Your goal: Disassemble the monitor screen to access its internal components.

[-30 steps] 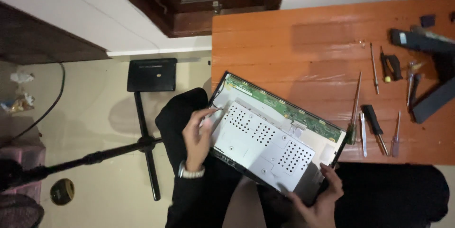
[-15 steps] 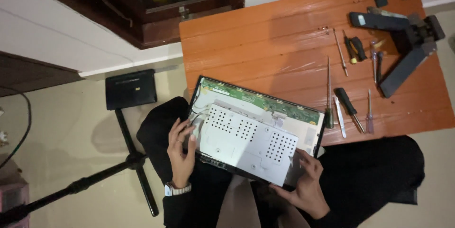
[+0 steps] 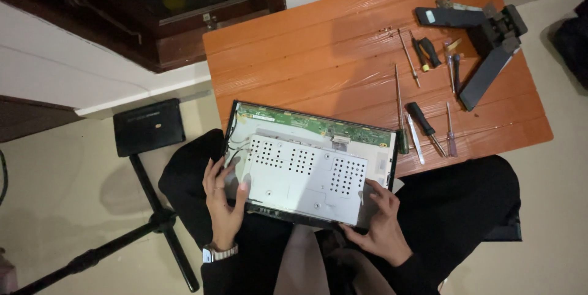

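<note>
Seated person, opened monitor (image 3: pixel 306 166) back side up, resting partly on the lap and partly over the near edge of the orange table (image 3: pixel 318 62). A perforated metal shield (image 3: pixel 303 178) covers the middle; a green circuit strip (image 3: pixel 306 124) lies exposed along the side farthest from both hands.

Left hand (image 3: pixel 223 200): grasps the panel's left edge, thumb pressed flat on the shield, fingers curled near the loose wires (image 3: pixel 236 145) just beyond the fingertips.

Right hand (image 3: pixel 380 221): grasps the near right corner, thumb on top of the shield, fingers hidden underneath.

Risks, as judged:
- Panel is supported by two hands and the knees only; a slackened grip on either side could let it slide off the lap toward the floor.
- Left fingers are close to the wires; a tug or snag could strain their connectors.
- Thumb pressure on the thin shield could flex the board beneath.
- Screwdrivers (image 3: pixel 422 123) lie just beyond the right hand, near the panel's far right corner; shifting the panel could knock them.
</note>
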